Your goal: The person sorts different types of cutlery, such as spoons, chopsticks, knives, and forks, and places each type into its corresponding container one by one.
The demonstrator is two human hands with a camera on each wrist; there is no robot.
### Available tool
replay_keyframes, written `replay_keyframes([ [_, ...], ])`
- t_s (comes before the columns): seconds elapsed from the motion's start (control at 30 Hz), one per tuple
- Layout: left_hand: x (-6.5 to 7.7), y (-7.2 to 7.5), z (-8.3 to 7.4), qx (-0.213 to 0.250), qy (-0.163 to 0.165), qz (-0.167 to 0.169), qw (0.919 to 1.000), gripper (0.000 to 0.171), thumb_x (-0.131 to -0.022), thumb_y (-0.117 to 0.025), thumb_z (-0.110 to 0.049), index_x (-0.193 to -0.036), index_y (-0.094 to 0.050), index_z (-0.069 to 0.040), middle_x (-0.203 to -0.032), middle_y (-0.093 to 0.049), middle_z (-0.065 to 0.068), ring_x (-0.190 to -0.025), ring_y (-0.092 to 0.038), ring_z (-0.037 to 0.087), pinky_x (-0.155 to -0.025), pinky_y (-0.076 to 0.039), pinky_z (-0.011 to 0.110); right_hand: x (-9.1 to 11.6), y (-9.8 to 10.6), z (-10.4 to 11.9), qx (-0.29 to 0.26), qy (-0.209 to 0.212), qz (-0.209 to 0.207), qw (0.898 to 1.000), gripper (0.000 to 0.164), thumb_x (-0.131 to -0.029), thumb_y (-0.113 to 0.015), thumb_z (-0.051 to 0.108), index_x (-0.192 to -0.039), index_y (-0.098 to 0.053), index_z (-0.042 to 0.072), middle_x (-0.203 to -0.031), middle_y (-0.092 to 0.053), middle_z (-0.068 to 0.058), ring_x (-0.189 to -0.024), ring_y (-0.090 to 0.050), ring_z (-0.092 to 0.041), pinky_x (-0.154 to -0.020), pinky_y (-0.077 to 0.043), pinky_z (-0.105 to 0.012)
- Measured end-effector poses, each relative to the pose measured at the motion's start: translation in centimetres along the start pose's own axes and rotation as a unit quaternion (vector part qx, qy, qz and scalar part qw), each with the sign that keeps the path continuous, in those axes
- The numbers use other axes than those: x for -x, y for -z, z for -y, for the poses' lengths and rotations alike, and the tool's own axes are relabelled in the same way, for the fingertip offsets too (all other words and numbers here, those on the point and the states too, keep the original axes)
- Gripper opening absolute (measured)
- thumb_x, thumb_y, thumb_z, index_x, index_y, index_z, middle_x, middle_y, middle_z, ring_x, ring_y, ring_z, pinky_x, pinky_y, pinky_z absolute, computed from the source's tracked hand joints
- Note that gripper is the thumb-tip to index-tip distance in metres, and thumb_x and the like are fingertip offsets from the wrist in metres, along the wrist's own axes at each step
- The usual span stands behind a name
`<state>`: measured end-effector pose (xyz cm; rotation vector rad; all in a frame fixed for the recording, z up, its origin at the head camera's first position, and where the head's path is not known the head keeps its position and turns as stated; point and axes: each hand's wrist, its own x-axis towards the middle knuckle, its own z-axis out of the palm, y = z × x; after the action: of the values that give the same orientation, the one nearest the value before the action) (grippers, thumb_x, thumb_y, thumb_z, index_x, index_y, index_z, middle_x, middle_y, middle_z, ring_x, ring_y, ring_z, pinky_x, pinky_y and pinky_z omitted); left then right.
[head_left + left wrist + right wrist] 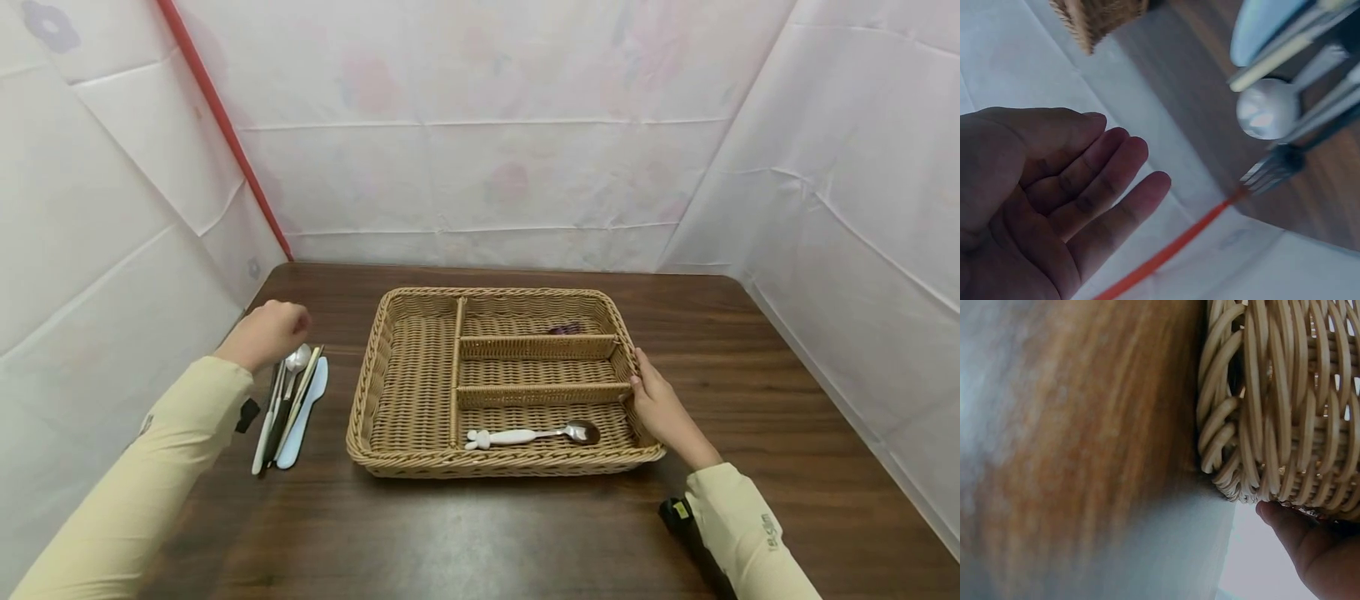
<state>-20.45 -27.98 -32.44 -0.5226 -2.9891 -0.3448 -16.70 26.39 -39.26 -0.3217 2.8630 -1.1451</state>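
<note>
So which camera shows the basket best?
The head view: it looks down on nearly the whole basket, inside and rim. The left wrist view catches only a small piece at its top edge. The right wrist view shows just part of the woven outside, very close up.

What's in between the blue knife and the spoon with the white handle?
In the head view, from the blue knife to the white-handled spoon: bare tabletop, then the left rim of the wicker basket, its wide left compartment and a divider.
</note>
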Motion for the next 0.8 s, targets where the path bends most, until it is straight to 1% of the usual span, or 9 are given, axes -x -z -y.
replay_keyframes([
  [0.2, 1.9, -1.1, 1.3, 0.007, 0.052, 0.025, 0.9983, 0.012, -0.080, -0.054, 0.000, -0.083, -0.064, 0.006, -0.075, -0.064, 0.016, -0.066, -0.061, 0.030, -0.060, -0.049, 0.050, 0.0, 0.0, 0.0, -0.001, -0.005, 0.006, 1.000, 0.054, -0.104, -0.028, 0.011, -0.148, -0.001, -0.007, -0.152, -0.005, -0.032, -0.138, -0.007, -0.047, -0.108, -0.013, -0.058],
  [0.27, 2.5, -1.5, 1.6, 0.009, 0.084, 0.029, 0.9960, 0.011, -0.078, -0.052, 0.001, -0.070, -0.060, 0.001, -0.067, -0.060, 0.011, -0.059, -0.057, 0.027, -0.052, -0.046, 0.046, 0.0, 0.0, 0.0, -0.002, -0.007, 0.007, 1.000, 0.054, -0.104, -0.028, 0.011, -0.148, -0.001, -0.007, -0.152, -0.005, -0.032, -0.138, -0.007, -0.047, -0.108, -0.012, -0.058],
  [0.33, 3.1, -1.9, 2.0, 0.013, 0.119, 0.027, 0.9924, 0.019, -0.075, -0.050, 0.003, -0.058, -0.050, -0.006, -0.056, -0.049, 0.005, -0.051, -0.046, 0.022, -0.043, -0.038, 0.038, 0.1, 0.1, 0.1, -0.002, -0.008, 0.007, 1.000, 0.054, -0.104, -0.028, 0.011, -0.148, -0.001, -0.007, -0.152, -0.005, -0.032, -0.138, -0.007, -0.047, -0.108, -0.013, -0.058],
  [0.4, 3.6, -2.5, 2.5, 0.015, 0.156, 0.023, 0.9874, 0.026, -0.074, -0.049, 0.003, -0.054, -0.041, -0.012, -0.052, -0.041, 0.002, -0.049, -0.039, 0.020, -0.041, -0.033, 0.035, 0.1, 0.1, 0.1, -0.004, -0.009, 0.008, 1.000, 0.054, -0.104, -0.028, 0.011, -0.148, -0.001, -0.007, -0.152, -0.004, -0.032, -0.138, -0.007, -0.047, -0.108, -0.013, -0.059],
  [0.43, 3.8, -2.8, 2.7, 0.017, 0.173, 0.020, 0.9845, 0.027, -0.075, -0.047, 0.002, -0.053, -0.040, -0.011, -0.051, -0.042, 0.005, -0.048, -0.042, 0.023, -0.041, -0.034, 0.036, 0.1, 0.1, 0.2, -0.005, -0.010, 0.007, 1.000, 0.054, -0.104, -0.028, 0.010, -0.148, -0.001, -0.007, -0.152, -0.005, -0.032, -0.138, -0.007, -0.048, -0.107, -0.013, -0.059],
  [0.5, 4.0, -3.5, 3.3, 0.022, 0.200, 0.019, 0.9793, 0.022, -0.079, -0.046, -0.001, -0.058, -0.050, -0.002, -0.055, -0.051, 0.016, -0.050, -0.051, 0.033, -0.042, -0.040, 0.044, 0.1, 0.1, 0.2, -0.006, -0.010, 0.005, 1.000, 0.054, -0.104, -0.028, 0.009, -0.148, -0.001, -0.007, -0.151, -0.005, -0.033, -0.138, -0.008, -0.048, -0.107, -0.013, -0.059],
  [0.6, 4.3, -4.4, 4.0, 0.035, 0.237, 0.040, 0.9700, 0.019, -0.083, -0.048, -0.007, -0.074, -0.059, 0.006, -0.075, -0.060, 0.031, -0.066, -0.059, 0.047, -0.052, -0.045, 0.055, 0.0, 0.0, 0.1, -0.008, -0.010, 0.006, 1.000, 0.054, -0.104, -0.028, 0.009, -0.148, -0.001, -0.007, -0.151, -0.005, -0.032, -0.138, -0.008, -0.048, -0.107, -0.013, -0.059],
  [0.7, 4.4, -5.1, 4.5, 0.045, 0.263, 0.061, 0.9619, 0.016, -0.081, -0.051, -0.008, -0.072, -0.056, 0.004, -0.074, -0.059, 0.028, -0.064, -0.058, 0.043, -0.052, -0.045, 0.053, 0.0, 0.0, 0.0, -0.012, -0.010, 0.008, 1.000, 0.054, -0.104, -0.028, 0.009, -0.148, -0.001, -0.006, -0.152, -0.004, -0.032, -0.138, -0.007, -0.047, -0.108, -0.013, -0.059],
  [0.8, 4.4, -5.4, 4.6, 0.051, 0.271, 0.064, 0.9591, 0.016, -0.080, -0.054, -0.010, -0.067, -0.052, -0.001, -0.068, -0.056, 0.021, -0.061, -0.053, 0.036, -0.049, -0.043, 0.048, 0.0, 0.0, -0.1, -0.012, -0.010, 0.007, 1.000, 0.054, -0.104, -0.028, 0.009, -0.148, 0.000, -0.006, -0.152, -0.004, -0.032, -0.138, -0.007, -0.047, -0.107, -0.013, -0.059],
])
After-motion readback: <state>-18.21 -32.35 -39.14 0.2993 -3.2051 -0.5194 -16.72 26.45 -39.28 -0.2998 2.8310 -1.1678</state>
